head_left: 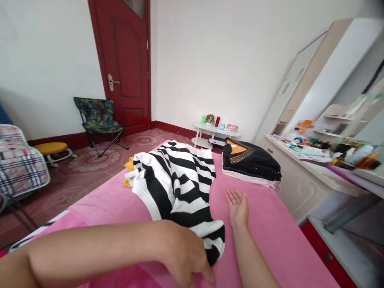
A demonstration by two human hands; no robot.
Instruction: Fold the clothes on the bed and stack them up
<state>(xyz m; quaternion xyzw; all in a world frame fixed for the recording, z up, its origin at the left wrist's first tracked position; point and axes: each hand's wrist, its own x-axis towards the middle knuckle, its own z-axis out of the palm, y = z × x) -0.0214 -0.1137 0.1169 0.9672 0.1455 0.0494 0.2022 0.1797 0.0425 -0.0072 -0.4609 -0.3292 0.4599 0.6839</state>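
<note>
A black-and-white striped garment [192, 180], rumpled and spread out, lies on the pink bedcover [258, 240] in front of me. My left hand [186, 252] reaches across from the left over the garment's near end. Its fingers point down with a gap between them, and nothing shows in that gap; the fingertips are partly cut off by the lower edge of the view. To the right of the stripes, my right hand [238, 208] rests over the bedcover, palm up and fingers loosely stretched, holding nothing. Some yellow cloth [129, 168] peeks out at the garment's left side.
A folded stack of clothes with a black top [253, 162] sits at the bed's far right corner. Beyond stands a small white table [210, 128] with ornaments. A cluttered dresser [300, 168] flanks the right; a camouflage folding chair [99, 116] and yellow stool [51, 148] are left.
</note>
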